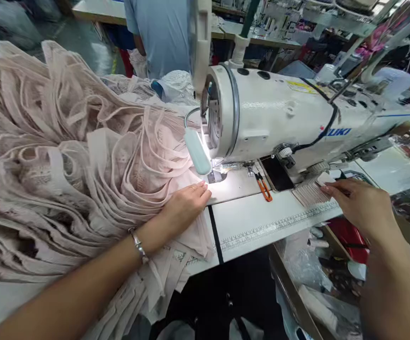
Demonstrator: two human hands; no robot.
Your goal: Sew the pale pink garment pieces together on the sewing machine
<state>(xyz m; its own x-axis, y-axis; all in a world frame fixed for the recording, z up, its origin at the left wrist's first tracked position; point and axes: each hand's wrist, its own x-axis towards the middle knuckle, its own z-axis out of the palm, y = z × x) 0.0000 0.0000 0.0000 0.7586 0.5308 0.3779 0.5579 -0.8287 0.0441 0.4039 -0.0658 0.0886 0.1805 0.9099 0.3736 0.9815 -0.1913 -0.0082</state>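
My left hand (189,203) is at the sewing area, its fingers closed together on the edge of a pale pink lace-trimmed garment (176,186), just left of the needle plate (216,177). On the right, my right hand (363,203) pinches a small pale fabric tab (325,179) at the end of a row of similar tabs (309,192) laid on the table. Between the hands stands a white sewing machine (272,113), with a small lamp (197,151) lighting the needle area. Orange-handled thread snips (263,188) lie on the machine bed.
A large heap of pale pink garments (66,165) covers the left side and hangs over the front edge. A measuring tape strip (279,223) runs along the table edge (247,245). Below right, an open drawer (293,293) holds bags and spools. A person in blue (166,38) stands behind.
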